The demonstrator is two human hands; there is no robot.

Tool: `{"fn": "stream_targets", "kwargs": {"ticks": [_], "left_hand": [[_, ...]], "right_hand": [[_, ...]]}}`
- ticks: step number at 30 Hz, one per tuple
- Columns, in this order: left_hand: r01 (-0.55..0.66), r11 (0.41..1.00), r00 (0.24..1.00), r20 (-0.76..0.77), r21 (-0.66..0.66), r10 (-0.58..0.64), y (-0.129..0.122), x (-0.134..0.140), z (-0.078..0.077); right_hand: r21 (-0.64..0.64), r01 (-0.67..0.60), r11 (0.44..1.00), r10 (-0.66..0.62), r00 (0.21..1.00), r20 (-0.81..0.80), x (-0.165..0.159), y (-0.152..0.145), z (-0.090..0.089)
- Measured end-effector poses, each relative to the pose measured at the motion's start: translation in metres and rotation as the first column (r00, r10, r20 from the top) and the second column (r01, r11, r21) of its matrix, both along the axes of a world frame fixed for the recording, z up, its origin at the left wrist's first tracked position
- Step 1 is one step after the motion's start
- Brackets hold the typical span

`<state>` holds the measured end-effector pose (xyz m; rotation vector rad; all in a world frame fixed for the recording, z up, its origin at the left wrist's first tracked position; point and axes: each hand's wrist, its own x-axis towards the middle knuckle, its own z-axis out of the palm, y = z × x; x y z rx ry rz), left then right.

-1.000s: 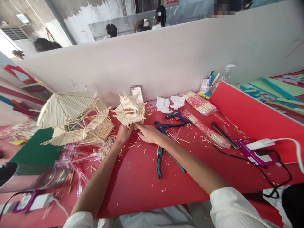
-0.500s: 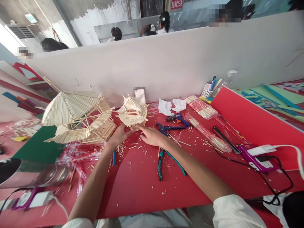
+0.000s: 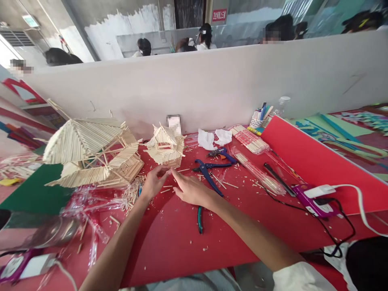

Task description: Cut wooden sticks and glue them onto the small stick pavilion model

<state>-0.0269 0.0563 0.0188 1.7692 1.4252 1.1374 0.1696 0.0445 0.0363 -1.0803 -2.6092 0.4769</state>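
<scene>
My left hand (image 3: 154, 182) is in front of the small pavilion model (image 3: 166, 146), its fingers curled and their tips close together. Whatever may be between them is too small to make out. My right hand (image 3: 189, 188) comes in from the right, index finger stretched out so its tip meets the left fingertips, thumb apart below. Just beyond that finger shows a thin wooden stick (image 3: 183, 170); I cannot tell whether it is held or lying. Both models are built of pale sticks; the larger pavilion (image 3: 87, 147) stands at left. Blue-handled pliers (image 3: 212, 178) lie right of my right hand.
Another blue-handled tool (image 3: 222, 153), tissues (image 3: 206, 139) and packs of sticks (image 3: 250, 138) lie at right, by a red board (image 3: 321, 169). Plastic wrappers (image 3: 93, 206) and stick offcuts litter the left. A green sheet (image 3: 39, 190) lies under the large model. A white partition (image 3: 194, 89) stands behind.
The view has shifted slightly. My hands have come together just in front of the small model, fingertips now meeting. The right forearm and hand now cover more of the green-handled pliers.
</scene>
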Motion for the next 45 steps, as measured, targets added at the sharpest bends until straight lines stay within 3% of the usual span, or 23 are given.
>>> {"fn": "stream_targets", "kwargs": {"ticks": [5, 8, 10, 13, 16, 18, 24, 30, 35, 38, 41, 45], "left_hand": [[-0.044, 0.999, 0.999, 0.022, -0.016, 0.044, 0.003, -0.001, -0.009], [-0.063, 0.998, 0.998, -0.033, -0.023, 0.062, 0.007, -0.009, -0.014], [-0.061, 0.998, 0.996, -0.069, -0.007, 0.060, 0.010, -0.013, -0.018], [-0.053, 0.998, 0.992, -0.112, 0.046, 0.058, 0.014, -0.018, -0.023], [-0.045, 0.995, 0.984, -0.165, 0.094, 0.060, 0.015, -0.021, -0.026], [-0.044, 0.992, 0.978, -0.196, 0.119, 0.067, 0.016, -0.022, -0.027], [-0.029, 0.996, 0.968, -0.245, 0.086, 0.049, 0.019, -0.024, -0.024], [-0.005, 0.996, 0.968, -0.250, 0.088, 0.027, 0.028, -0.025, -0.026], [0.018, 0.996, 0.965, -0.263, 0.091, 0.007, 0.025, -0.025, -0.025], [0.027, 0.996, 0.964, -0.266, 0.080, -0.005, 0.023, -0.025, -0.023], [0.042, 0.995, 0.957, -0.290, 0.086, -0.015, 0.021, -0.027, -0.021], [0.060, 0.992, 0.950, -0.312, 0.115, -0.021, 0.020, -0.035, -0.019]], "right_hand": [[0.021, 0.027, 0.999, -0.028, 0.998, 0.059, 0.008, 0.003, 0.005], [0.053, 0.200, 0.978, -0.203, 0.976, 0.073, 0.035, 0.025, 0.009], [0.108, 0.396, 0.912, -0.406, 0.909, 0.093, 0.061, 0.045, 0.010], [0.232, 0.605, 0.762, -0.639, 0.761, 0.111, 0.103, 0.072, 0.002], [0.262, 0.695, 0.670, -0.739, 0.658, 0.144, 0.130, 0.090, -0.011], [0.233, 0.723, 0.650, -0.759, 0.623, 0.188, 0.139, 0.096, -0.020], [0.186, 0.704, 0.686, -0.725, 0.638, 0.258, 0.142, 0.102, -0.031], [0.186, 0.722, 0.667, -0.745, 0.643, 0.176, 0.140, 0.098, -0.019], [0.124, 0.642, 0.757, -0.649, 0.760, 0.023, 0.146, 0.097, -0.003], [0.013, 0.538, 0.843, -0.534, 0.839, -0.104, 0.151, 0.091, 0.004], [-0.141, 0.342, 0.929, -0.366, 0.906, -0.214, 0.152, 0.081, 0.007], [-0.213, 0.110, 0.971, -0.168, 0.946, -0.278, 0.139, 0.070, 0.012]]}}
